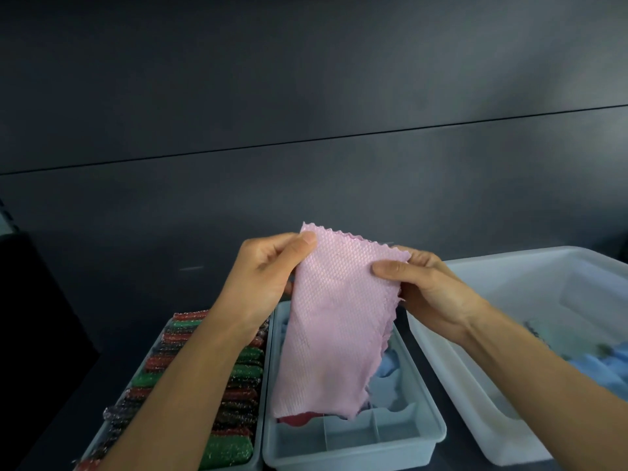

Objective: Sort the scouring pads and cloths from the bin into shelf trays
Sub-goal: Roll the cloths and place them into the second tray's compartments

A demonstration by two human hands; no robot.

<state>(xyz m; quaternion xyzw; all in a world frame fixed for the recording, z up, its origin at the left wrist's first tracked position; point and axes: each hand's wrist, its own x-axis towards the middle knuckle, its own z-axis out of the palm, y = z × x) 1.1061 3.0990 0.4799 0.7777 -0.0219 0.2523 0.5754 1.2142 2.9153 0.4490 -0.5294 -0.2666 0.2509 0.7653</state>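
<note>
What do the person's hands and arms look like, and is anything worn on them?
The left hand and right hand are bare, and so are the forearms as far as the frame shows them. No sleeves, gloves, rings, watch or bracelet are visible. The thumbnails in view are short and unpainted.
</note>
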